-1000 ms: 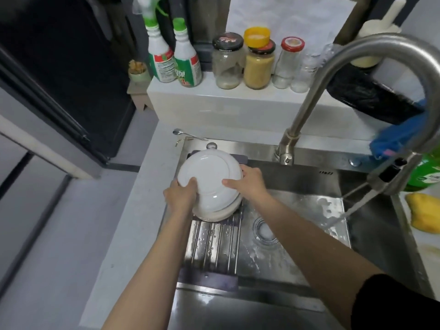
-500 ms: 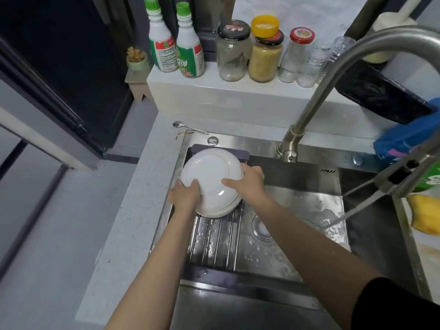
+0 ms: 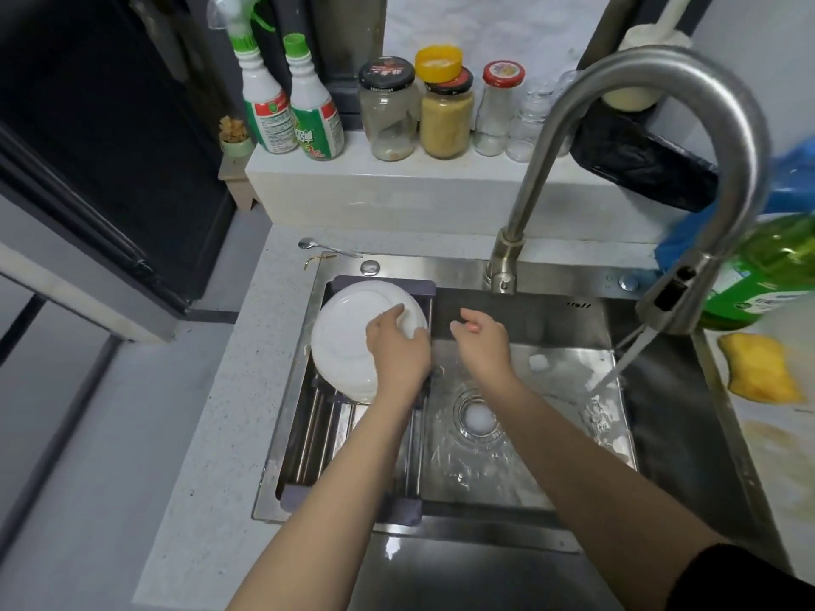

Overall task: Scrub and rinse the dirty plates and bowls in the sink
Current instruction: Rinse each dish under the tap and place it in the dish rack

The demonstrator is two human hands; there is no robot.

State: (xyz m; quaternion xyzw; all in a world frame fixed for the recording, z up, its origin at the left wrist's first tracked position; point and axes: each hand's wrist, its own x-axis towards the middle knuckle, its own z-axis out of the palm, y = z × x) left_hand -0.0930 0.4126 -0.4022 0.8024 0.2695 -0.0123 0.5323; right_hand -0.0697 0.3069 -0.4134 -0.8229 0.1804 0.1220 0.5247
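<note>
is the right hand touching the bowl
No, the right hand hangs free over the sink; only the left hand rests on the bowl.

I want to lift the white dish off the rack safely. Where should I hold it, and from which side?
Take the dish by its rim. It lies upside down on the rack, so the smooth base gives no hold. The left hand already rests on the right rim; the free right hand could take the far or near rim, probably steadier with two hands.
</note>
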